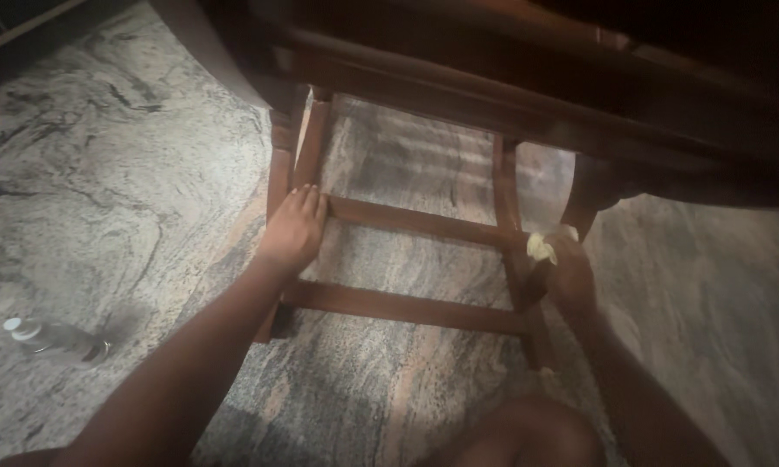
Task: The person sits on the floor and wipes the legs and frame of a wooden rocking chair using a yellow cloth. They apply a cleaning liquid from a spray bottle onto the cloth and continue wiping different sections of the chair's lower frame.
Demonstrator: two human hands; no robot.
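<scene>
Bottle [56, 342]: lies on its side on the stone floor [104, 173], well left of the chair and near the left forearm; a backward sweep of that elbow could send it rolling.
Left hand [296, 227]: fingers together and curled over the chair's left leg [278, 173], just where the upper rung [419, 222] joins it. It looks to be a light steadying hold, so a hard push from the other side might make the chair skid on the smooth stone.
Lower rung [402, 306]: bare, below both hands, untouched.
Cloth [541, 248]: pale yellow, bunched, pressed against the right leg [509, 195] at the upper rung's end.
Right hand [569, 272]: fingers clamped on the cloth against the wood. Only a small wad shows, so it could slip out, leaving the knuckles to scrape the joint.
Light: dim under the seat; missed patches seem likely.
</scene>
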